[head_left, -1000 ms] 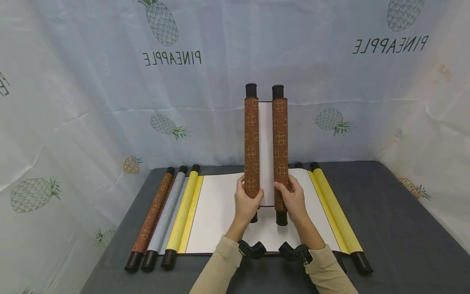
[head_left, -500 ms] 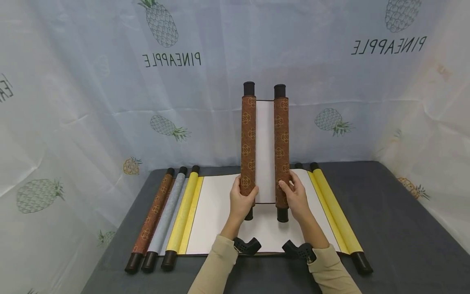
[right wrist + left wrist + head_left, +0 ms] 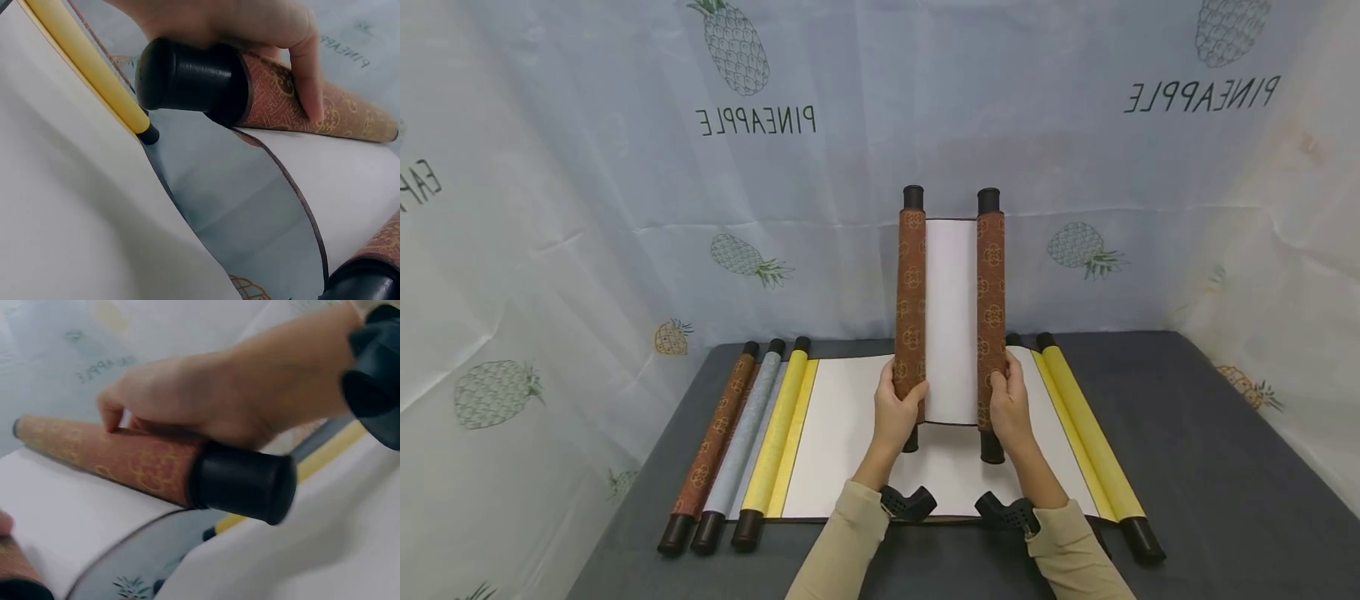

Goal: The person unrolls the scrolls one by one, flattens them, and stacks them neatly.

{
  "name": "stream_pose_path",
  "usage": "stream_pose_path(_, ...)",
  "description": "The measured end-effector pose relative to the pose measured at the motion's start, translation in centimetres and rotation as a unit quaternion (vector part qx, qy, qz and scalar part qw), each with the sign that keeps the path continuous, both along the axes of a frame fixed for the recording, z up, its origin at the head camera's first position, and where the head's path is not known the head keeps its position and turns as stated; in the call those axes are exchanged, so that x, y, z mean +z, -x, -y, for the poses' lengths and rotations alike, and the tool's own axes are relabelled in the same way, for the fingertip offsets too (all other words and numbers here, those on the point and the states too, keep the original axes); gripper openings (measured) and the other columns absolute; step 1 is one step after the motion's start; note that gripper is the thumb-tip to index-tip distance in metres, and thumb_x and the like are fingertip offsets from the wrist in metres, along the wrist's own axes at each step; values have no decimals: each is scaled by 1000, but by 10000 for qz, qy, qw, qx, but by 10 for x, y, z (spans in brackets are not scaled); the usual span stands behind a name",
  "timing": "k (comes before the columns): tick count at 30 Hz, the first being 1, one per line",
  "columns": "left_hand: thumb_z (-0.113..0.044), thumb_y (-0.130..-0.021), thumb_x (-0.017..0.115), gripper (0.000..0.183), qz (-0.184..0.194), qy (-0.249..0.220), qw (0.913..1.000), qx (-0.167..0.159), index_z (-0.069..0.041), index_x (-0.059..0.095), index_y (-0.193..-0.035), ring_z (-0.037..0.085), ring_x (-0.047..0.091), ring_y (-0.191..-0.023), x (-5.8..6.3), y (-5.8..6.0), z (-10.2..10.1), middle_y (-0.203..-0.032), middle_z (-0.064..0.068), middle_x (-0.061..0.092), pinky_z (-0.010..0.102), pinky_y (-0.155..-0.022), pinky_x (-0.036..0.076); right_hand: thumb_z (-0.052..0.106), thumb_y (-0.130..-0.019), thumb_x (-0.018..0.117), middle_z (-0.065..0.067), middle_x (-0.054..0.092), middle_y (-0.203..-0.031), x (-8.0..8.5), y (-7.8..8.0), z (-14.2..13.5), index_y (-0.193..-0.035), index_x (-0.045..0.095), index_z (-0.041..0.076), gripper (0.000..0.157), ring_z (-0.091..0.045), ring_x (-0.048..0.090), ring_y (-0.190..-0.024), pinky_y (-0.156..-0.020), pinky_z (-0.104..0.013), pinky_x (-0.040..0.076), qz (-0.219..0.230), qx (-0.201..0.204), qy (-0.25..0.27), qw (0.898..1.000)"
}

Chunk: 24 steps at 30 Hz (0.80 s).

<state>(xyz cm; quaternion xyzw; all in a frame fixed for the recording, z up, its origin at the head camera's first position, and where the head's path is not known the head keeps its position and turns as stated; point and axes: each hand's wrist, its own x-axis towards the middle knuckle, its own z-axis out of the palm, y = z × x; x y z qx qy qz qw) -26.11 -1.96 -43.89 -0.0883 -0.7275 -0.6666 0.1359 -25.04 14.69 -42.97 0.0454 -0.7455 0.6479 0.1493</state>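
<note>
Held upright above the table is a brown scroll (image 3: 951, 325) with gold flower patterns and black end knobs, a strip of white paper showing between its two rolls. My left hand (image 3: 897, 408) grips the left roll (image 3: 912, 292) near its lower end, thumb in front. Around the lower part of the right roll (image 3: 991, 308) curl the fingers of my right hand (image 3: 1011, 408). The wrist views show each roll's black knob (image 3: 244, 481) close up, and the paper (image 3: 350, 181) bowing between the rolls. Behind and below lies a yellow scroll (image 3: 842, 433), spread open with white paper showing.
On the dark table (image 3: 1210, 467), a brown scroll (image 3: 718, 433) and a grey-blue scroll (image 3: 747, 433) lie side by side left of the yellow one's left roll (image 3: 778, 425). Its other roll (image 3: 1090, 425) lies at right. A pineapple-print curtain (image 3: 865, 150) hangs behind and at both sides.
The two brown rolls have moved apart, the right one shifting right with my right hand, so a wider strip of white paper shows between them. The held scroll sits slightly lower than half a second ago.
</note>
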Motion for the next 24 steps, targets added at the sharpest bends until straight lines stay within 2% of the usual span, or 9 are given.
stream_pose_path(3,-13,-91,58,58,157,-19,9998,78,-2,35,-143,35,56,-119,-4,0,-5,-132,23,54,50,-96,49,13,-101,24,-26,23,-156,0,0,-2,-153,11,-1,55,-38,27,-143,-117,-55,24,96,-26,76,9999)
stream_pose_path(5,-11,-90,57,58,62,37,9998,197,-2,36,-143,32,60,-112,-6,0,-7,-127,23,57,44,-89,52,17,-102,29,-26,30,-153,0,0,-3,-153,13,0,56,-29,40,-135,-112,-40,35,190,-78,51,9998)
stream_pose_path(7,-9,-87,57,57,-79,125,9993,352,-1,39,-140,29,62,-100,-5,-1,-7,-120,23,61,37,-79,53,21,-101,38,-24,38,-148,0,0,-3,-152,16,2,58,-21,47,-125,-102,-27,43,236,-155,30,9996)
stream_pose_path(10,-9,-84,58,55,-255,178,9982,518,-1,44,-137,23,63,-87,-6,-2,-6,-111,22,64,28,-67,51,23,-96,56,-20,49,-139,0,2,-1,-151,23,5,66,-13,52,-108,-79,-11,44,281,-394,-123,9988)
stream_pose_path(14,-13,-82,61,54,-302,262,9970,667,-1,47,-133,21,63,-84,-8,0,-5,-106,21,65,27,-66,52,16,-82,75,-20,52,-137,0,4,0,-149,26,6,84,-26,56,-113,-77,-14,46,245,-585,-330,9974)
stream_pose_path(17,-19,-80,69,58,-327,365,9960,751,-1,48,-132,24,65,-87,-9,1,-4,-108,20,66,30,-69,55,11,-75,81,-20,54,-135,-2,5,1,-148,27,6,91,-29,57,-114,-78,-16,47,157,-619,-409,9971)
stream_pose_path(20,-26,-77,78,66,-349,391,9957,766,-1,49,-131,27,66,-94,-9,2,-3,-112,19,65,36,-76,56,9,-74,81,-22,56,-130,-4,6,-1,-146,30,5,88,-32,59,-110,-78,-20,50,38,-666,-468,9967)
stream_pose_path(24,-24,-75,81,69,-422,338,9961,700,1,49,-130,30,65,-98,-9,4,-1,-115,21,64,41,-81,56,10,-78,78,-24,59,-123,-6,8,-5,-142,34,2,78,-29,63,-101,-74,-21,52,12,-749,-582,9955)
